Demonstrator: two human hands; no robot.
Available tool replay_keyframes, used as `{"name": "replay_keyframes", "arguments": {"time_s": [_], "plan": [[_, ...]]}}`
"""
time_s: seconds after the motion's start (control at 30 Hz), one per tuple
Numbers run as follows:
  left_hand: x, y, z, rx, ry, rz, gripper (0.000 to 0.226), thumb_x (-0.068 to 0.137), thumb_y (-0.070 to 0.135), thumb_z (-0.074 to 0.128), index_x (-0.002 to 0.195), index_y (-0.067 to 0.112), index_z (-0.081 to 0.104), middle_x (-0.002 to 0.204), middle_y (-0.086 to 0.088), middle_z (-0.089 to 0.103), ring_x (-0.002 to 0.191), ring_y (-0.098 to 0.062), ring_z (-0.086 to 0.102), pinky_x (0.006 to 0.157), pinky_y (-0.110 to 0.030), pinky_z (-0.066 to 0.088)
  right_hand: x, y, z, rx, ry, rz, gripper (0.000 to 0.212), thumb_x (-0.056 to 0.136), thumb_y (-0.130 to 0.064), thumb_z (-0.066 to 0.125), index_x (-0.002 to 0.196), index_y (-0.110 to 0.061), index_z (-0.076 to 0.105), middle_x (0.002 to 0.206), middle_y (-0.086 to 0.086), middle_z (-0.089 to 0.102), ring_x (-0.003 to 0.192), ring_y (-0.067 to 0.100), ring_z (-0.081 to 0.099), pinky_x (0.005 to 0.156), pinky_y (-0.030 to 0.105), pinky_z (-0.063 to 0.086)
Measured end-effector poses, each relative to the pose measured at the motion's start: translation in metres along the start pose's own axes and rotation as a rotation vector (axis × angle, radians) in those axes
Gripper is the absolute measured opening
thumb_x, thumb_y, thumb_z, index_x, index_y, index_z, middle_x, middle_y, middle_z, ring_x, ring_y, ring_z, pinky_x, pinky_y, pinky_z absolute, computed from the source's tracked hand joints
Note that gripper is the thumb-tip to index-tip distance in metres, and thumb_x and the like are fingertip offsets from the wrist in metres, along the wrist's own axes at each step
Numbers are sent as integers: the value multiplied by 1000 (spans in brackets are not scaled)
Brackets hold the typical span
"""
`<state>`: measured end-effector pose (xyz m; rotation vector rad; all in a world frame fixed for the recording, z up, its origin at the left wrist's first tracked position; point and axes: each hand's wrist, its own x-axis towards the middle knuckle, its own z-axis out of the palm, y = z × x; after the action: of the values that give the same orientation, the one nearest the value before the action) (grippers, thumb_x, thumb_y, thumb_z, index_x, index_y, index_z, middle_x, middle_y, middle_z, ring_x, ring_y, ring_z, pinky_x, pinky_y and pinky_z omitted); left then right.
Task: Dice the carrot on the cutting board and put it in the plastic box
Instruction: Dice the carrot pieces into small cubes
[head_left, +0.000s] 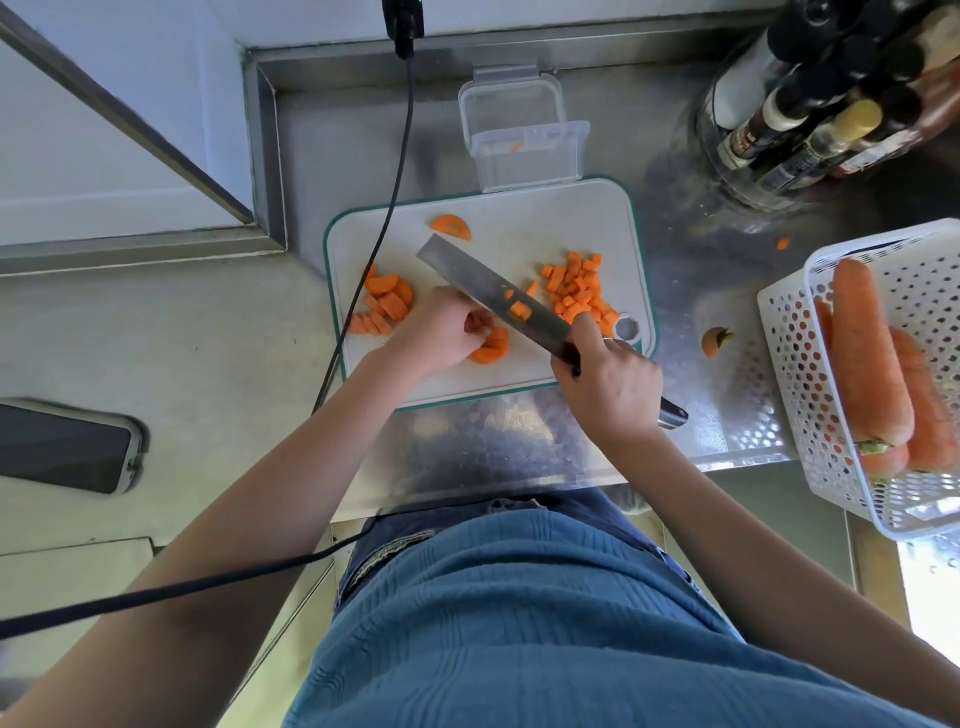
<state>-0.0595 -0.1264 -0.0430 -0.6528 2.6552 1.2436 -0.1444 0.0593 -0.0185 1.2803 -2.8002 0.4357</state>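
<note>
On the cutting board (483, 218), the left hand (441, 332) curls its fingers on a stack of carrot slices (491, 348). The right hand (608, 384) grips the cleaver (488, 291). Diced carrot (576, 291) lies at 3 o'clock, the plastic box (524, 140) at 12.

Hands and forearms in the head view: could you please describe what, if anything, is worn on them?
Both forearms are bare, with no sleeves in view. The right hand wears a ring on one finger; the left hand shows no ring, glove or watch. A black cable runs across the left forearm.
</note>
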Motion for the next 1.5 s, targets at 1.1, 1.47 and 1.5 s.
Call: {"name": "replay_keyframes", "arguments": {"time_s": [1.1,1.47,1.5], "plan": [[8,-5,-9,12,-50,-37,19,78,1,63,93,9,72,88,-1,60,83,-17,59,74,-22,43,0,-15,-6,548,-226,492,19,96,-17,48,83,-11,37,56,-4,38,49,15,35,44,27,23],[-23,-9,21,67,118,37,47,71,20,80,113,5,66,106,-10,59,98,-27,57,88,-31,44,-4,-24,-2,554,-286,486,18,98,-16,46,84,-11,35,57,-3,38,48,13,33,41,20,24],[-21,-6,24,52,128,31,45,71,20,80,112,6,66,104,-10,59,96,-26,57,86,-29,44,-2,-23,-2,557,-278,491,18,98,-16,46,85,-10,36,56,-2,39,48,14,33,40,20,26]]}}
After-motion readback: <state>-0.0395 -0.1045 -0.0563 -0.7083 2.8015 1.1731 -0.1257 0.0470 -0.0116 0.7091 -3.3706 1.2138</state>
